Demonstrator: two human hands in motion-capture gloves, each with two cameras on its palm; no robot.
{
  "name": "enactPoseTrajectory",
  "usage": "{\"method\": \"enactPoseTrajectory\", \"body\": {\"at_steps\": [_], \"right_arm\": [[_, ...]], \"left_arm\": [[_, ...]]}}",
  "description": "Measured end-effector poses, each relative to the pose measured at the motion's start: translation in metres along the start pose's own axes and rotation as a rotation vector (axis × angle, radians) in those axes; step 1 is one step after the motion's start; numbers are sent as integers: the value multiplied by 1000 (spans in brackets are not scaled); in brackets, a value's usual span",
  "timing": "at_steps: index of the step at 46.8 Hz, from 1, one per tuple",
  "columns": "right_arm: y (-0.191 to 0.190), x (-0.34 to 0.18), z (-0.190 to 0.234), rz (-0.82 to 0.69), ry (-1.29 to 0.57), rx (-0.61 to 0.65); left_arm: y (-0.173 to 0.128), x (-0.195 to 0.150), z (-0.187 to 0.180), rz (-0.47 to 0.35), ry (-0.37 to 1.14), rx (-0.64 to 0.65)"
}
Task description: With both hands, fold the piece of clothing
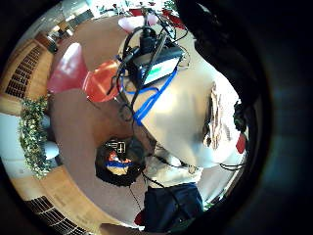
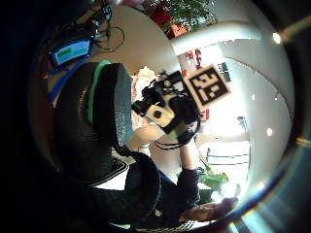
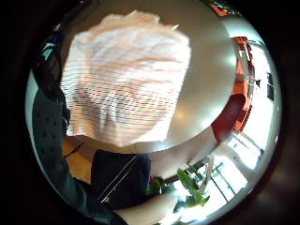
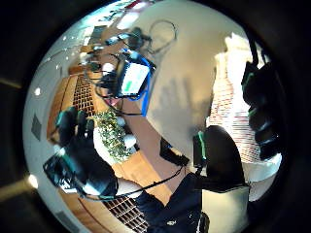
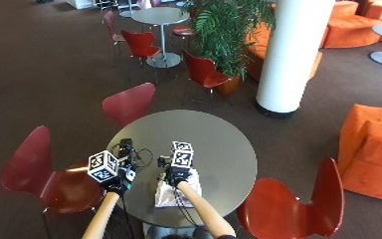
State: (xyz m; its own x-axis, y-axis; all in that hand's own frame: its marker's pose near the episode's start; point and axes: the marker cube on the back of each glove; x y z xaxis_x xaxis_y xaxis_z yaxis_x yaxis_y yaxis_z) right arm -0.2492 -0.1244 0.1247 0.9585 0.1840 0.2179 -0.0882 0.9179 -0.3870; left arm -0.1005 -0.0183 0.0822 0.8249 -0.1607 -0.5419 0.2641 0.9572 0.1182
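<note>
On grey round table, folded clothing

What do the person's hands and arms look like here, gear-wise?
Both hands, the left hand and the right hand, wear black gloves with green trim on the finger pads. Forearms are bare in the outside view, no sleeves showing.

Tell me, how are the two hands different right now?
The right hand is above the striped clothing; the left hand is off to the side near the table's edge, away from the clothing. The left hand's fingers look open; the right hand's aren't clear. Both wear black gloves.
</note>
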Motion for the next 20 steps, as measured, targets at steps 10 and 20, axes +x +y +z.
{"method": "enactPoseTrajectory", "body": {"at_steps": [10, 20], "right_arm": [[27, 37, -60, -85, -34, 330], [38, 64, -77, -81, -86, 364]], "left_arm": [[5, 19, -22, 22, -66, 29], [8, 34, -30, 35, -79, 46]]}}
